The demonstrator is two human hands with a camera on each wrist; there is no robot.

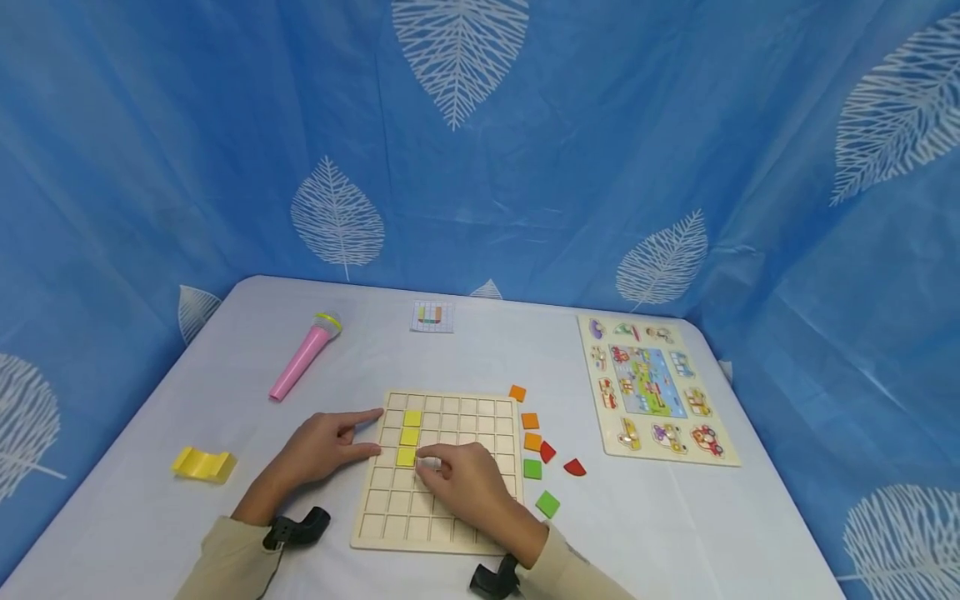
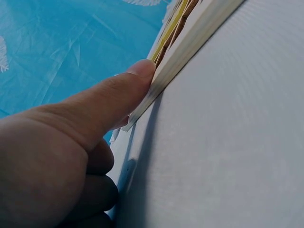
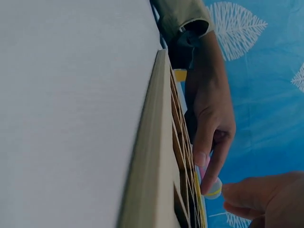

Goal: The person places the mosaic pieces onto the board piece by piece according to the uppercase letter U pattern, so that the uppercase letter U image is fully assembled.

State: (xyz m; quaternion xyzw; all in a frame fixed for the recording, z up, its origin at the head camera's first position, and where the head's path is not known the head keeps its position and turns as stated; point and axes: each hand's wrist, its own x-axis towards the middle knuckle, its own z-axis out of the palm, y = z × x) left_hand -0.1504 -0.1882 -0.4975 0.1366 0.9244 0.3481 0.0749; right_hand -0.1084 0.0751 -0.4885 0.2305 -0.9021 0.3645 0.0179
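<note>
A wooden grid board [image 1: 378, 504] lies on the table, with three yellow square tiles [image 1: 410, 436] in a column near its left side. My left hand [image 1: 322, 450] touches the board's left edge with thumb and index finger extended; the other fingers are curled under in the left wrist view, where the thumb [image 2: 109, 102] rests on the rim. My right hand [image 1: 468, 483] is over the board, index finger and thumb at the right edge of the lowest yellow tile. A gap shows between those two fingers, and no tile is visible between them. That tile appears flat in its cell.
Right of the board lie orange tiles [image 1: 530, 421], green tiles [image 1: 547, 503] and red quarter-round pieces [image 1: 574, 467]. A picture puzzle board [image 1: 611, 417] is farther right. A pattern card [image 1: 442, 326], pink microphone [image 1: 303, 362] and yellow curved block [image 1: 204, 466] also lie on the table.
</note>
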